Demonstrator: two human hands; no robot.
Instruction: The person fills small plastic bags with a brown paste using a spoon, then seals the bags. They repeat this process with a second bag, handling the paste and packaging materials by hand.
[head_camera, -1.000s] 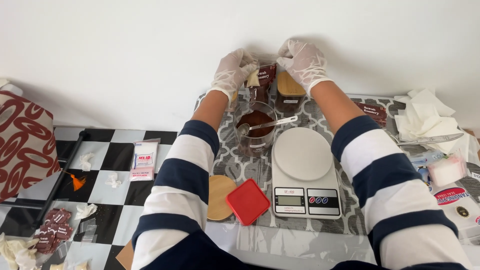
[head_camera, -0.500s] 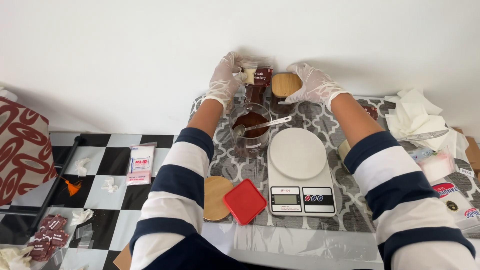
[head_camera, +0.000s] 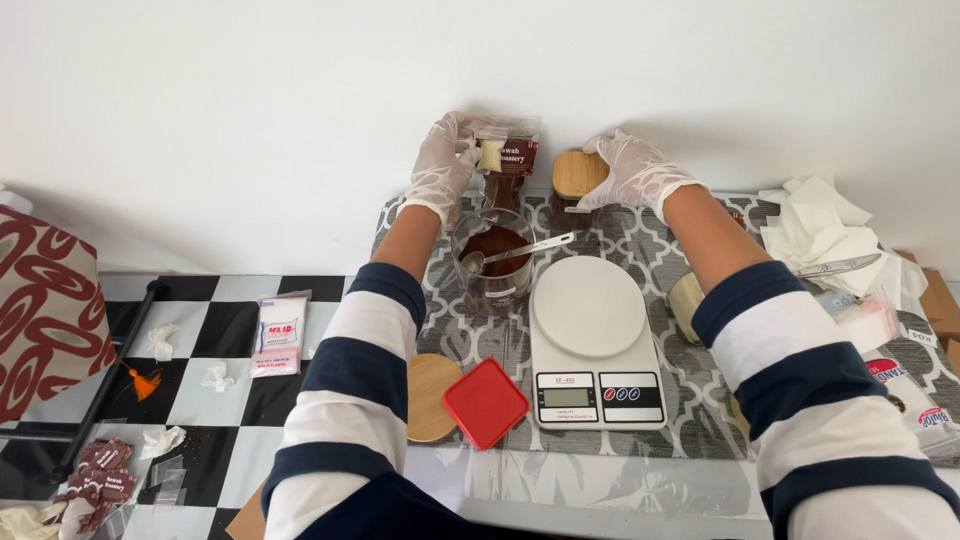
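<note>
Bright even daylight, soft shadows, sharp focus

A scale (head_camera: 590, 340) sat at the mat's (head_camera: 700, 400) centre, a jar (head_camera: 493, 262) with a spoon (head_camera: 510, 252) in it behind-left, two lids (head_camera: 465, 398) left of the scale, napkins (head_camera: 825, 232) far right.

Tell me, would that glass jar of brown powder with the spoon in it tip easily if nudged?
Probably not easily: the glass jar looks wide and holds powder low down. The spoon leaning over its rim would likely rattle or slide. Being glass, it may slide on the patterned mat and could break if dropped.
</note>
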